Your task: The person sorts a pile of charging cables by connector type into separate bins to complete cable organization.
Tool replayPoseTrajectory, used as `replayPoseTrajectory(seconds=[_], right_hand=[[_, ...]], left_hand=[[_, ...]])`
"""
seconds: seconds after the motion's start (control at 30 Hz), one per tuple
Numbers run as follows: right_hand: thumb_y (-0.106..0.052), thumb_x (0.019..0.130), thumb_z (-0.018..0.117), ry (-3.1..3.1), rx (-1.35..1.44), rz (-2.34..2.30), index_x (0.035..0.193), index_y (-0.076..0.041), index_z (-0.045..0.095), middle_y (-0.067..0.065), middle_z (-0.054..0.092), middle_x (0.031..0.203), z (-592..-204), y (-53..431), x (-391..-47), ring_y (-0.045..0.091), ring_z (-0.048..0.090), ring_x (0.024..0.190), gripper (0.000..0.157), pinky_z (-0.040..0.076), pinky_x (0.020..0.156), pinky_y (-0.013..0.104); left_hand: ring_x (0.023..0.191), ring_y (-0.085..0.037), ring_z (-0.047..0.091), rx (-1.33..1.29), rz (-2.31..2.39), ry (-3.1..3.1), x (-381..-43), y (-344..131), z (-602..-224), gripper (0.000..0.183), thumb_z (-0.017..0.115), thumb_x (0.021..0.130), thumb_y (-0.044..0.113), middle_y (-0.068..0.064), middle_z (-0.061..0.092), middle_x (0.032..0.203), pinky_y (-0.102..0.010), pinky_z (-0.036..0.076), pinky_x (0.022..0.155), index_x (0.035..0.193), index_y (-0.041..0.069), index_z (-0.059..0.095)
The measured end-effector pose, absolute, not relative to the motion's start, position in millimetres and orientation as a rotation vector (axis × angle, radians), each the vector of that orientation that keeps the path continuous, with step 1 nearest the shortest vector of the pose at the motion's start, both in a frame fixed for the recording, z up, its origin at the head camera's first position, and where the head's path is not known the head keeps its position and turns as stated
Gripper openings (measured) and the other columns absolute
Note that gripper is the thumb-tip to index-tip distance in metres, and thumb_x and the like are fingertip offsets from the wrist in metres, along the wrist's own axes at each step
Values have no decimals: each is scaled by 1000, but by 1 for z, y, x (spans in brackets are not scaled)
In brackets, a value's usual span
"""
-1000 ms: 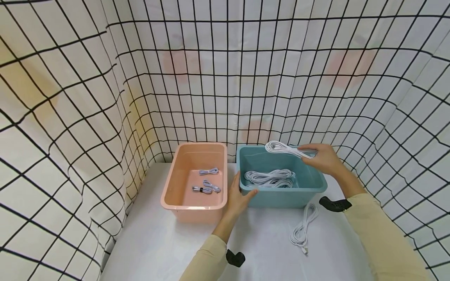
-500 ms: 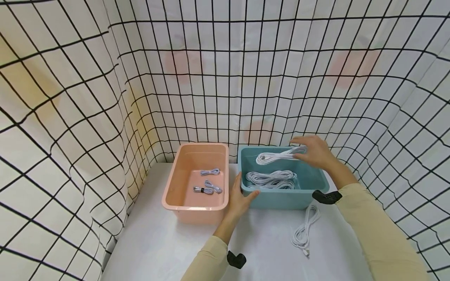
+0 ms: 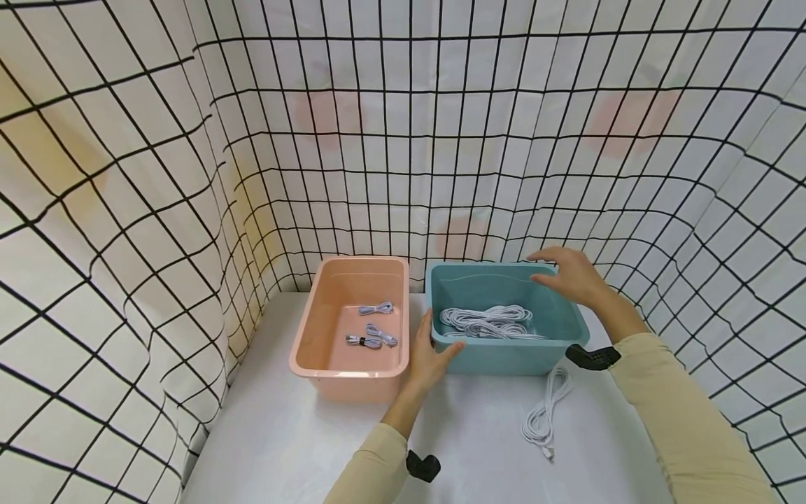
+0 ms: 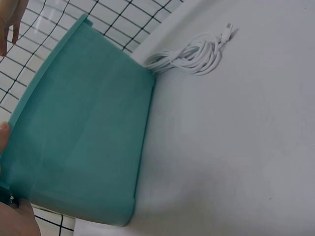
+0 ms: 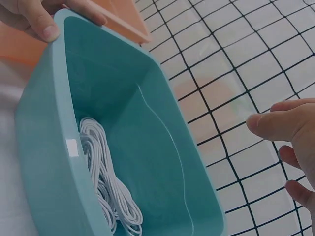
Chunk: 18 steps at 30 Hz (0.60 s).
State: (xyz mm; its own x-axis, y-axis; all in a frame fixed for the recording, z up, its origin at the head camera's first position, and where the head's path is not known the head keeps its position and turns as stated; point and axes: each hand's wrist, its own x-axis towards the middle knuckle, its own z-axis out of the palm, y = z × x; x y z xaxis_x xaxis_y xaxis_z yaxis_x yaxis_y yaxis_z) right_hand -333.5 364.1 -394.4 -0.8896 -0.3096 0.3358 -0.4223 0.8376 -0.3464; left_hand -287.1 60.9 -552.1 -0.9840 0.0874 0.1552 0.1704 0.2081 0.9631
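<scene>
In the head view, my left hand holds the near left corner of a teal plastic bin, thumb on the front side and fingers along the left side. My right hand hovers over the bin's far right part, thumb and fingers apart with nothing between them. Inside the bin lies a pile of coiled white charging cables, also visible in the right wrist view as coiled cables. Another coiled white cable lies on the table before the bin, its plug toward me; the left wrist view shows this cable too.
Left of the teal bin stands a peach bin with several short bundled cables inside. A black wire grid encloses the back and sides, with white cloth behind it. The white table spreads in front.
The white cable bundle that my right hand held above the teal bin has been let go and now lies on the pile inside. My left hand stays at the bin's corner.
</scene>
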Motion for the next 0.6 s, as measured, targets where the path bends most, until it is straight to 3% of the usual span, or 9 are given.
replayPoseTrajectory(seconds=[0.6], right_hand=[[-17, 94, 78, -2742, 568, 672, 131, 1, 67, 22, 69, 124, -402, 371, -313, 42, 60, 114, 42, 49, 94, 64]], left_hand=[[151, -28, 29, -262, -1937, -2384, -288, 61, -552, 96, 84, 90, 18, -10, 28, 167, -42, 34, 116, 165, 10, 25]])
